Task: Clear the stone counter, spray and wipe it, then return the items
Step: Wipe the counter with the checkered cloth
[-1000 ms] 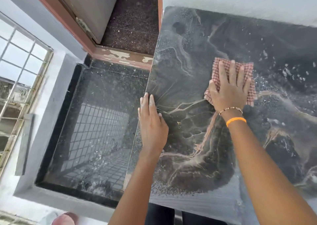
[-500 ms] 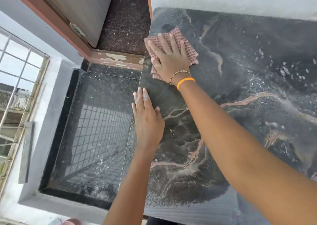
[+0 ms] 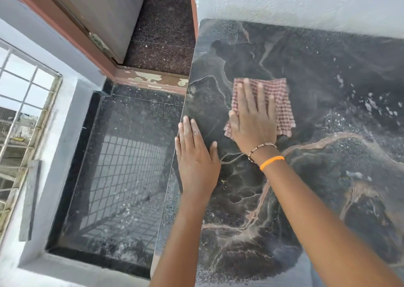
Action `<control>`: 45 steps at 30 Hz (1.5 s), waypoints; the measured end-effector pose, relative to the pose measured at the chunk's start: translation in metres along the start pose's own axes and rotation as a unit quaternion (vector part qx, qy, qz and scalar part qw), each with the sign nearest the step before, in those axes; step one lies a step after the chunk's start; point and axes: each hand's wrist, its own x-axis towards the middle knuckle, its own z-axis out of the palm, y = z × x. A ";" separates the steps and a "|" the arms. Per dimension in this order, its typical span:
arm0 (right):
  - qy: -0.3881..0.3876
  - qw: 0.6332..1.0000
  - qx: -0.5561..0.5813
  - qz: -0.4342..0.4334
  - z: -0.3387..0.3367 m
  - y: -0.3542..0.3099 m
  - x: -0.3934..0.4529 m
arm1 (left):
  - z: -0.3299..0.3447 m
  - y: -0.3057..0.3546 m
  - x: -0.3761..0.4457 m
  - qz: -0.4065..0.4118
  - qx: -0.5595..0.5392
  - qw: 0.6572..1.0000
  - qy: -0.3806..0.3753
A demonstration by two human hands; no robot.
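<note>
The dark stone counter [image 3: 328, 72], veined in tan and flecked with white droplets on its right side, fills the right half of the view. A folded red-and-white checked cloth [image 3: 282, 103] lies flat on it near the left edge. My right hand [image 3: 253, 120] presses down on the cloth with straight, spread fingers. My left hand [image 3: 196, 155] rests flat on the counter's left edge, fingers straight, just left of the right wrist.
Left of the counter and lower lies a glossy black granite ledge [image 3: 122, 155] reflecting a window grille. A barred window [image 3: 24, 116] is at far left. A peeling brown door frame [image 3: 153, 80] and speckled floor [image 3: 161, 46] lie beyond. A white wall [image 3: 306, 2] backs the counter.
My right hand slid the cloth from the counter's far left corner back toward me and slightly right. My left hand stayed flat on the counter edge.
</note>
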 end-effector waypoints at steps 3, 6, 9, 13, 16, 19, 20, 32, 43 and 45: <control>-0.015 0.993 0.005 -0.118 0.003 -0.038 0.048 | -0.001 0.001 0.003 -0.005 -0.003 1.000 -0.006; -0.024 0.993 0.010 -0.119 0.002 -0.063 0.109 | -0.003 0.004 0.006 -0.013 0.000 1.000 -0.013; -0.034 0.996 0.032 -0.070 -0.004 -0.068 0.161 | -0.007 0.008 0.010 -0.033 -0.012 0.999 -0.019; -0.026 0.997 0.037 -0.059 -0.011 -0.054 0.175 | -0.006 0.025 0.016 -0.020 -0.049 0.998 -0.031; -0.014 0.998 0.044 -0.041 -0.012 -0.025 0.164 | 0.000 0.037 0.017 0.036 -0.062 0.995 -0.062; 0.016 0.999 0.038 0.006 -0.016 0.028 0.151 | 0.009 0.051 0.014 0.060 -0.047 0.993 -0.090; 0.024 0.999 0.040 0.025 -0.017 0.049 0.147 | 0.011 0.054 0.013 0.060 -0.041 0.993 -0.097; 0.078 0.967 0.039 0.240 -0.033 0.182 0.066 | 0.015 0.062 0.014 0.044 -0.046 0.992 -0.106; -0.038 0.997 0.046 -0.039 -0.005 -0.010 0.027 | -0.015 0.028 -0.017 -0.010 -0.184 0.983 -0.009; -0.068 0.987 0.045 -0.135 -0.001 -0.049 0.013 | -0.022 0.016 -0.028 -0.043 -0.182 0.982 0.017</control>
